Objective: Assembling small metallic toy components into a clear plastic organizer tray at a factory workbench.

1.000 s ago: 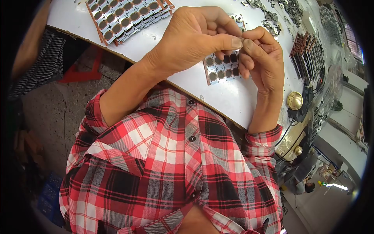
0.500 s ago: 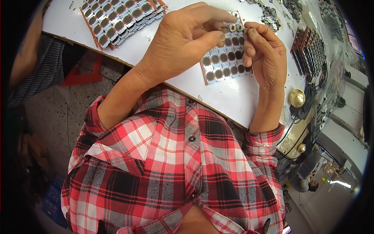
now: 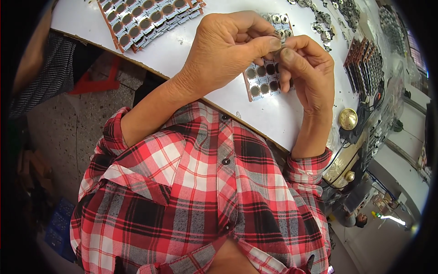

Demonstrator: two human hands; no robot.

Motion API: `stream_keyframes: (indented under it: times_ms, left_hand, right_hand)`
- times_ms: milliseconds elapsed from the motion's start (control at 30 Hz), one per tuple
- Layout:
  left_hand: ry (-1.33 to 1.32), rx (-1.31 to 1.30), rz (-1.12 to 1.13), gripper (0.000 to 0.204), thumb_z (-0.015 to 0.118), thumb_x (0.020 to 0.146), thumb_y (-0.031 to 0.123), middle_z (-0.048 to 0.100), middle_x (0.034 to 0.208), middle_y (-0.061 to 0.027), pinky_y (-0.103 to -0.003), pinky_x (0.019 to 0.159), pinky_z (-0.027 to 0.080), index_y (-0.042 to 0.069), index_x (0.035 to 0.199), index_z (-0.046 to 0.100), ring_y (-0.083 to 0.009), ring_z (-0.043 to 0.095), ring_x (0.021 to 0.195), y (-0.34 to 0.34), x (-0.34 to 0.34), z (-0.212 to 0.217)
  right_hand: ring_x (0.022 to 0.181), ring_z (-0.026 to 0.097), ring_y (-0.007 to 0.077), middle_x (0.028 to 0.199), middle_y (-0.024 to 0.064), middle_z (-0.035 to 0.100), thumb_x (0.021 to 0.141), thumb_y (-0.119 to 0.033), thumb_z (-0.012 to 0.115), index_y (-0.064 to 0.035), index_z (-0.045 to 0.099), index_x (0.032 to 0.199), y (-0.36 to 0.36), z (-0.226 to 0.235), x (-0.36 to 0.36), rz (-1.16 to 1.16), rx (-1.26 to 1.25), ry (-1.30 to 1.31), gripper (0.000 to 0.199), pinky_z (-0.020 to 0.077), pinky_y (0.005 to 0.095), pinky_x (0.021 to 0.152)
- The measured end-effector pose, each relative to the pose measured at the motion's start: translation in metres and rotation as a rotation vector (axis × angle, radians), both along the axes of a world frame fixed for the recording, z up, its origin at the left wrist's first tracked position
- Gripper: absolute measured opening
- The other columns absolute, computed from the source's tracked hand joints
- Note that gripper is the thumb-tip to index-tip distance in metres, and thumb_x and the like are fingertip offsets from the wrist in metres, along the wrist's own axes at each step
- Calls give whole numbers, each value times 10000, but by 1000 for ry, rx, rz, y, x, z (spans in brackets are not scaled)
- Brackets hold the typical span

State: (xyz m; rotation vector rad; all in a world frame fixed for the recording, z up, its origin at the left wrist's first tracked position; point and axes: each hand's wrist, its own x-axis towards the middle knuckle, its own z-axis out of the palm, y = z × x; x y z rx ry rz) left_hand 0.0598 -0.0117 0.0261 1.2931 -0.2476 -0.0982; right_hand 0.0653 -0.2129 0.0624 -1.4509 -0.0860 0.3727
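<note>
pinch grips, nearly closed: left hand [image 3: 223,48], right hand [image 3: 312,68], on small metal piece [image 3: 282,40].

A small, partly hidden metal piece [image 3: 282,40] is pinched by the left hand [image 3: 223,51] and the right hand [image 3: 311,73], which are held fingertip to fingertip above a circuit-board panel [image 3: 263,81] lined with dark discs. Similar panels are stacked at the left [image 3: 145,23] on the white tabletop [image 3: 267,119]; loose metal parts [image 3: 323,26] are scattered beyond the hands. A plaid shirt [image 3: 196,171] is worn.
</note>
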Motion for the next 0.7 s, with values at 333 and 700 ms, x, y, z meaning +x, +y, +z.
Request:
stream_keyframes:
  times_ms: [333,700]
  left_hand:
    - [-463,467,188,180,780,835,-14,738,945,-89,-275,691,560,-5,1003,718,-145,691,784,11,-3,1]
    - [-868,801,154,213,771,690,39,738,1011,-49,-381,824,555,38,891,701,-269,688,1033,12,-31,-7]
  right_hand:
    - [538,564,74,781,64,670,935,-63,729,60,706,1127,3,1,3,-119,-70,-11,228,478,194,450]
    - [552,565,30,784,14,694,921,-35,747,16,742,1126,1,-2,1,-65,-370,-67,211,425,162,443]
